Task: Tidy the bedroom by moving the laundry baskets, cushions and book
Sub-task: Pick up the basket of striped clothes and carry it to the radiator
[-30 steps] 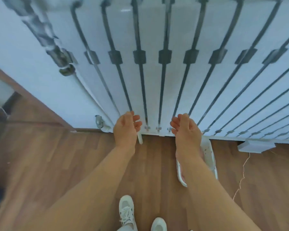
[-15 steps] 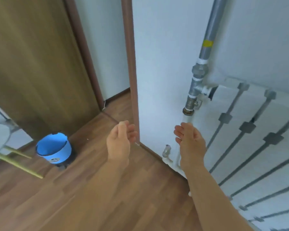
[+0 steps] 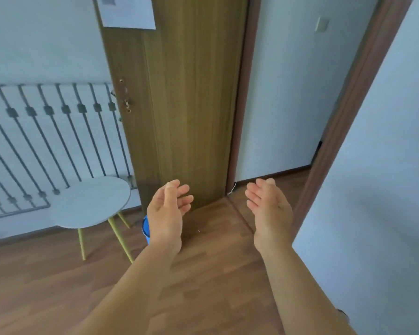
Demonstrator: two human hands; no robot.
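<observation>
Fingers [image 3: 183,198] loosely spread on left hand [image 3: 166,213], on right hand [image 3: 267,209] likewise; palms facing each other, well apart, gripping nothing, raised before open wooden door [image 3: 191,105]. No baskets, cushions or book anywhere in head view. Just left: small white round table [image 3: 92,201] on yellow legs, blue container [image 3: 145,229] peeking from behind left wrist, white radiator [image 3: 46,141] along wall, wood floor [image 3: 58,286] below.

Soft, even daylight; faint shadows on the floor [image 3: 58,286]. Slight motion blur throughout; straight lines bow toward the edges.
</observation>
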